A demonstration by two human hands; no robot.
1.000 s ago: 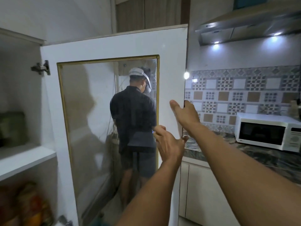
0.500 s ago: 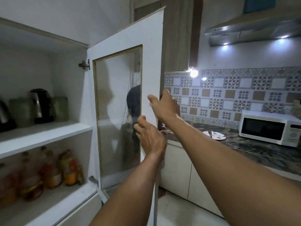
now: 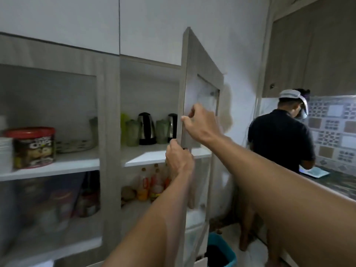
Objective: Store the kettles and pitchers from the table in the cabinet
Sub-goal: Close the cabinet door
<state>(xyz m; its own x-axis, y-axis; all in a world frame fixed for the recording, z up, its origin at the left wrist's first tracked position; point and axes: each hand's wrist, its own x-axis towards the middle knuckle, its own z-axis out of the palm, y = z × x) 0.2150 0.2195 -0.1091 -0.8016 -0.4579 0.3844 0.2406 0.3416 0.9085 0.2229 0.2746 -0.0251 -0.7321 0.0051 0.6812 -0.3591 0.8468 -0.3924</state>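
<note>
The cabinet door [image 3: 200,74], grey-framed with a glass pane, stands half swung and edge-on to me. My right hand [image 3: 200,122] grips its free edge high up. My left hand [image 3: 178,158] holds the same edge lower down. On the white upper shelf [image 3: 154,154] behind the door stand a black and steel kettle [image 3: 146,129], a second kettle [image 3: 172,127] partly hidden by the door edge, and green pitchers [image 3: 132,132] [image 3: 161,131] between them.
Sauce bottles [image 3: 152,184] fill the lower shelf. The left cabinet bay holds a red-lidded tin [image 3: 32,147]. A person in a dark shirt [image 3: 279,139] works at the counter [image 3: 339,185] on the right. A teal bin [image 3: 223,251] sits on the floor below the door.
The door has swung from wide open toward the cabinet, with both hands staying on its edge. My view has turned left, so the shelves and kettles now sit in the middle.
</note>
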